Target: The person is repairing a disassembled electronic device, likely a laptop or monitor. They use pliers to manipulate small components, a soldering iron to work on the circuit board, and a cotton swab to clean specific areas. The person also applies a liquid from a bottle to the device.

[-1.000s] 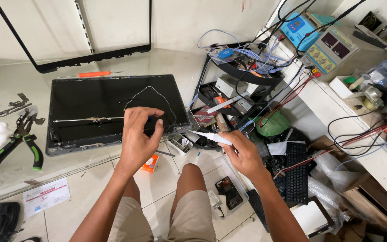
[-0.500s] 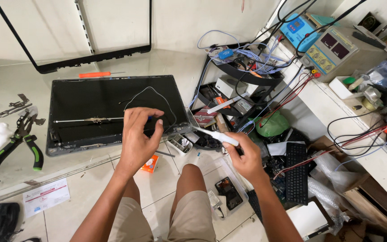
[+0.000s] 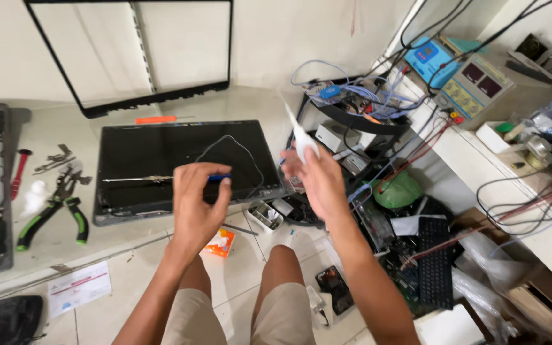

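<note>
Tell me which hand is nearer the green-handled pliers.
Left. The left hand hovers over the dark laptop panel, just right of the pliers; the right hand, holding a white tube, is farther right.

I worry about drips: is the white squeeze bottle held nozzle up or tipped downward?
Nozzle up. The right hand holds the white squeeze bottle with its thin tip pointing up, leaning left, above the dark laptop panel.

Pliers [image 3: 52, 211] lie left of the laptop panel [image 3: 180, 160], the bezel frame [image 3: 129, 57] behind it.
</note>
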